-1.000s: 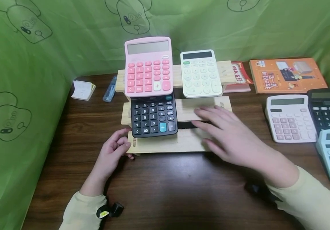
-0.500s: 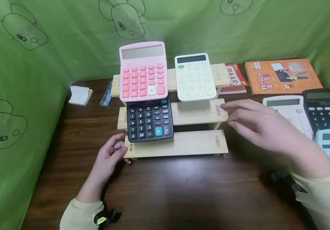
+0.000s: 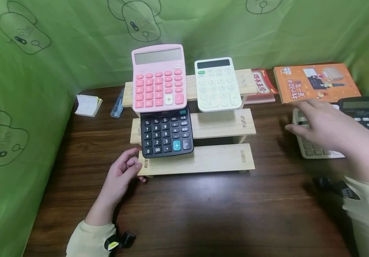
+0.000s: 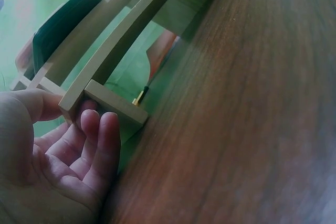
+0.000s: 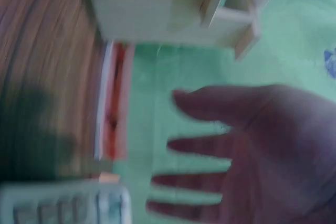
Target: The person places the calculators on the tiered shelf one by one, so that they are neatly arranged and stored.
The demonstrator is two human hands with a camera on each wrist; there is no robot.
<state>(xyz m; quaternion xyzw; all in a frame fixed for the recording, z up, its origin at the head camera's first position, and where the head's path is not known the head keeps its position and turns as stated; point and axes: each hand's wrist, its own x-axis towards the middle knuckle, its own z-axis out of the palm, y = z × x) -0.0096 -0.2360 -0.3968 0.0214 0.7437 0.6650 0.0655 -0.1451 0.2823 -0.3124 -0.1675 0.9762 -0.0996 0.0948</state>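
My left hand (image 3: pixel 121 171) pinches the left end of the lowest board of a three-step wooden rack (image 3: pixel 203 159). In the left wrist view its thumb and fingers close on the board's corner (image 4: pixel 71 106). Over a white calculator (image 3: pixel 313 151) at the right hovers my right hand (image 3: pixel 335 125), fingers spread and holding nothing. It hides much of that calculator. A pink calculator (image 3: pixel 160 78) and a pale-green one (image 3: pixel 218 84) lean on the rack's top step. Below the pink one, a black calculator (image 3: pixel 166 134) stands on the rack, its upper part covered.
Another black calculator (image 3: pixel 364 105) lies at the far right, partly behind my right arm. An orange book (image 3: pixel 319 82) and a red booklet (image 3: pixel 263 84) lie at the back right. A notepad (image 3: pixel 88 106) and a blue translucent object (image 3: pixel 117 105) lie left of the rack.
My right hand has moved from the rack's right side rightward, past its right end, to above the white calculator. The left hand has kept its hold on the lowest board.
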